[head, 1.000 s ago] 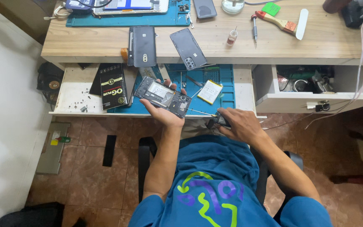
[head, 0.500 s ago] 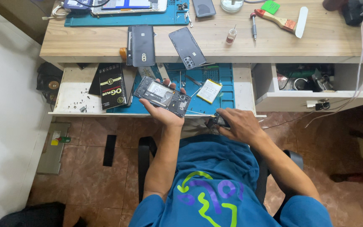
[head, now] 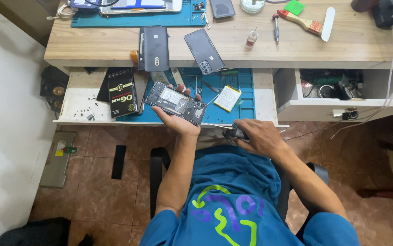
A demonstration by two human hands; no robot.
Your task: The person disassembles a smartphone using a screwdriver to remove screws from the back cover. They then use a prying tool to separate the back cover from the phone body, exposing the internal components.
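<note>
My left hand (head: 178, 119) holds an opened phone (head: 175, 102) with its back off, inner parts showing, above the blue mat (head: 244, 98) in the pulled-out drawer. My right hand (head: 260, 136) rests near the drawer's front edge, closed around a small dark object (head: 231, 132) that I cannot identify. A white phone battery (head: 227, 98) lies on the mat to the right of the opened phone. Two dark phone back covers, one (head: 154, 48) and another (head: 204, 51), lie on the wooden desk above.
A black box (head: 122, 92) lies in the drawer's left part. A second open drawer (head: 342, 86) at right holds mixed parts. The desk carries a brush (head: 308, 23), a screwdriver (head: 277, 28), a small bottle (head: 251, 38) and another blue mat (head: 132, 18). Cables hang at right.
</note>
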